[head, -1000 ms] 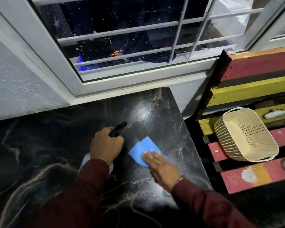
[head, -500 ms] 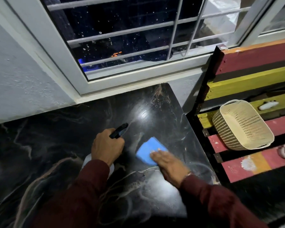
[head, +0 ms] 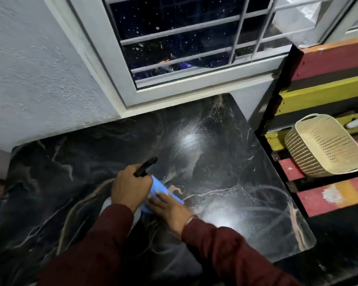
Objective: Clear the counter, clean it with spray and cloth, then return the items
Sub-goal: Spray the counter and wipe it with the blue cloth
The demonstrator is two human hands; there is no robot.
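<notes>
The black marble counter (head: 215,162) fills the middle of the head view, wet and streaked near its right edge. My left hand (head: 130,186) grips a spray bottle; its black nozzle (head: 146,166) points away over the counter, and the white body is mostly hidden under my hand and sleeve. My right hand (head: 170,207) presses flat on a blue cloth (head: 159,187) lying on the counter, right beside my left hand. Both sleeves are dark red.
A window with white bars (head: 194,48) rises behind the counter. To the right stands a red-and-yellow slatted wooden bench (head: 329,79) holding a cream plastic basket (head: 327,145). A grey wall (head: 39,69) lies to the left.
My right hand has slid the blue cloth leftward across the counter until it sits against my left hand. The camera has swung, showing more wall on the left.
</notes>
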